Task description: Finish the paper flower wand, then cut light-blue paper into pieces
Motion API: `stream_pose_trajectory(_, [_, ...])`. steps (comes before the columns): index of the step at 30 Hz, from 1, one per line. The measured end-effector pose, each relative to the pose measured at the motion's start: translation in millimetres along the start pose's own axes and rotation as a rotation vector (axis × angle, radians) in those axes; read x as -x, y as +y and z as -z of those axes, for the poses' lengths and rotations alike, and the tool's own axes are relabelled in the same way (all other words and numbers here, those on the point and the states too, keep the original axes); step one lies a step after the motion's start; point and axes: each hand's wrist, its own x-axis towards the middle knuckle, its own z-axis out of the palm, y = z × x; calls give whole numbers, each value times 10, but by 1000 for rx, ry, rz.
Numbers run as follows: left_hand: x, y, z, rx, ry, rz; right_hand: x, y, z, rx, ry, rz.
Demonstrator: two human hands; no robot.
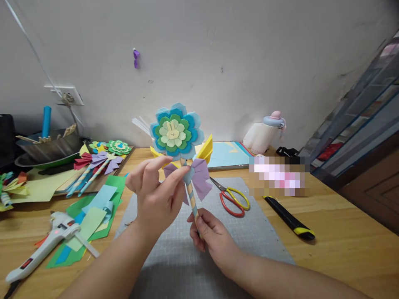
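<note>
Over the mat (260, 230), our right hand (216, 243) grips the stem (192, 198) and our half-open left hand (158, 191) touches the bow (202, 180), which pushing might bend.

The right hand (218, 245) holds the striped stem (191, 195) of a paper flower (173, 143); the left hand (158, 195) is at its purple bow (201, 180), though whether it grips is not quite clear. Scissors (223, 193) lie on the grey mat (252, 241); a glue gun (40, 252) lies at left.
</note>
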Motion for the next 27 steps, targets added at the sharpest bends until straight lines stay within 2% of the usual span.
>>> stream_pose_trajectory(3, [-7, 16, -16, 30, 6, 89, -2, 18, 7, -27, -3, -18])
stream_pose_trajectory(7, [-29, -38, -79, 203, 40, 399, -33, 55, 26, -132, 1, -56])
stream_pose_trajectory(11, [-31, -169, -177, 518, -92, 781, -81, 62, 47, -209, 14, -109])
stream_pose_trajectory(13, [-23, -221, -228, 680, -168, 917, -98, 58, 52, -224, 23, -131])
stream_pose_trajectory(21, [-19, -292, -324, 905, -324, 1148, -120, 79, 70, -212, 38, -148])
stream_pose_trajectory(27, [-16, -329, -312, 962, -341, 1161, -127, 77, 70, -199, 38, -140])
